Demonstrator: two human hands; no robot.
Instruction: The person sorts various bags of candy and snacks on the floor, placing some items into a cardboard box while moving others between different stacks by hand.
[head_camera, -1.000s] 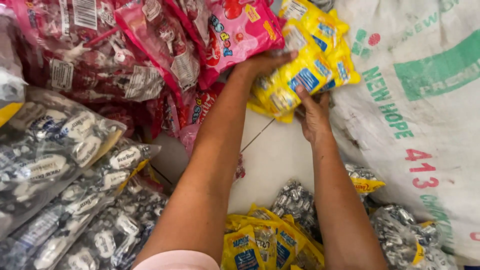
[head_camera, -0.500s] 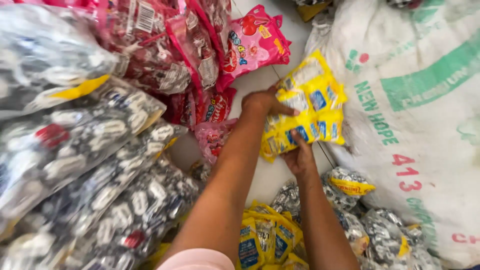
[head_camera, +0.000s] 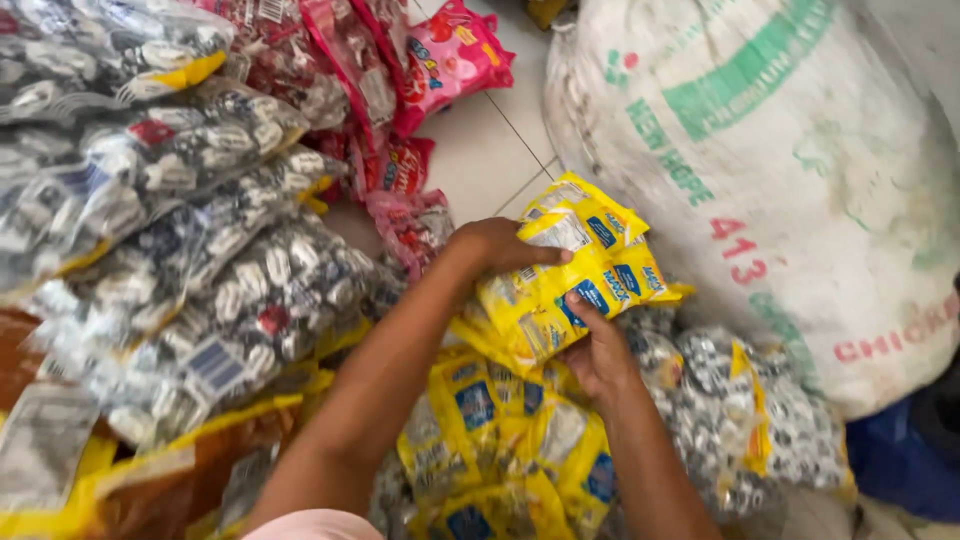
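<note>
Head view. My left hand (head_camera: 497, 245) grips the top edge of the yellow packets (head_camera: 570, 275), fingers curled over it; my right hand (head_camera: 600, 350) supports the same bundle from below, thumb on its front. Both hold it above the floor (head_camera: 480, 160), just left of the white sack (head_camera: 780, 170). Under the bundle: more yellow bags (head_camera: 490, 440); to the rt, silver bags (head_camera: 760, 420). Left side: stacked clear bags (head_camera: 180, 250) of silver-wrapped sweets. Top: red bags (head_camera: 330, 60) and a pink bag (head_camera: 455, 55). Packet count in the bundle unclear, approx. several.
</note>
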